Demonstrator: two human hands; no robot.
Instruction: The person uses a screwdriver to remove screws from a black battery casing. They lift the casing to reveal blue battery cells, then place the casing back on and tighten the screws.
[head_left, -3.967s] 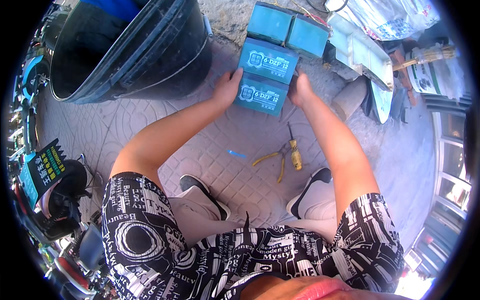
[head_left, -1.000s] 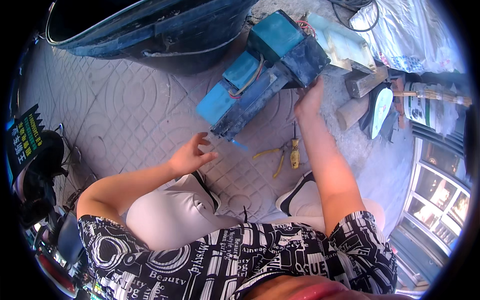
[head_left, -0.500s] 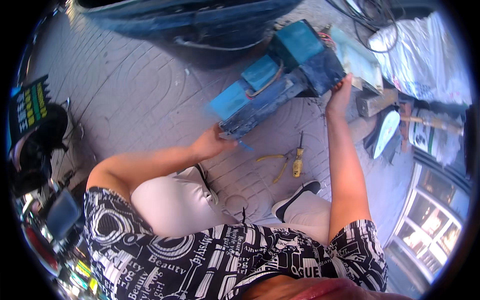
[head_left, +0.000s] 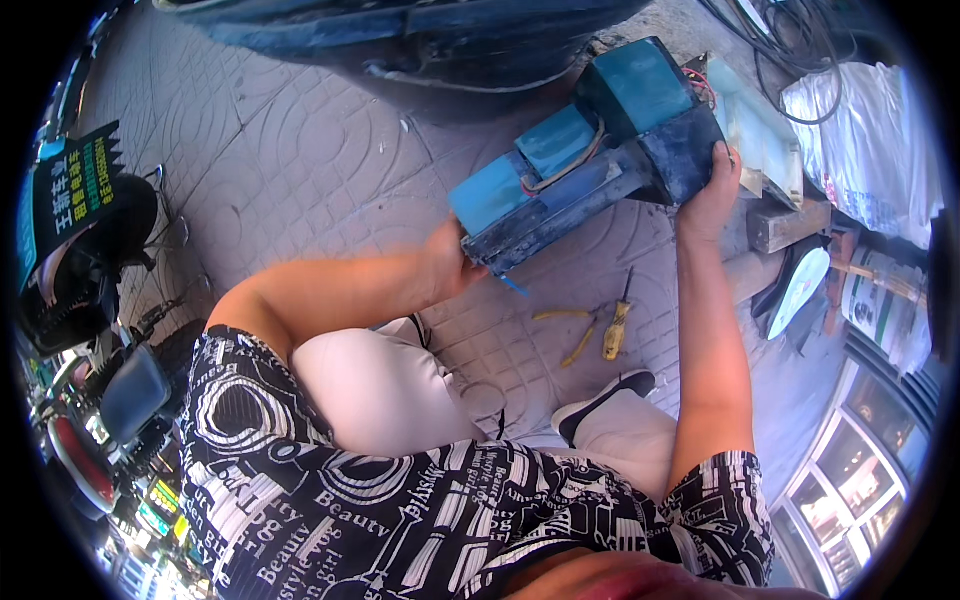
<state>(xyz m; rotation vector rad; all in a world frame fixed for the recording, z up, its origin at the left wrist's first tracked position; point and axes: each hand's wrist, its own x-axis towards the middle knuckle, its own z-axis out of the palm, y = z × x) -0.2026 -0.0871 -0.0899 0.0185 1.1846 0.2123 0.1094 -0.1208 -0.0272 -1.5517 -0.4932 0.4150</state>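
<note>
Both hands hold a long, dark battery box [head_left: 560, 215] with blue blocks set in it and wires running along its top. At its near left end is my left hand [head_left: 458, 262], closed round the edge, some fingers hidden behind the box. My right hand [head_left: 712, 195] grips the taller right end, its thumb up on the side and the other fingers mostly hidden. A short blue strip [head_left: 514, 286] hangs from the box beside my left hand. Below on the paving lie a yellow-handled screwdriver [head_left: 615, 332] and pliers [head_left: 580, 335] with yellow handles, touched by neither hand.
A large dark tub [head_left: 420, 50] stands beyond the box. To the right are a pale open case [head_left: 745, 120], a wooden block [head_left: 788, 225], a white plastic sack [head_left: 860, 140] and coiled black cable [head_left: 770, 40]. Parked vehicle parts [head_left: 135, 395] crowd the left.
The battery box sits further right in the picture, as do the tools and surroundings, so the view has shifted. Both hands keep their hold; my left hand appears slightly higher against the end.
</note>
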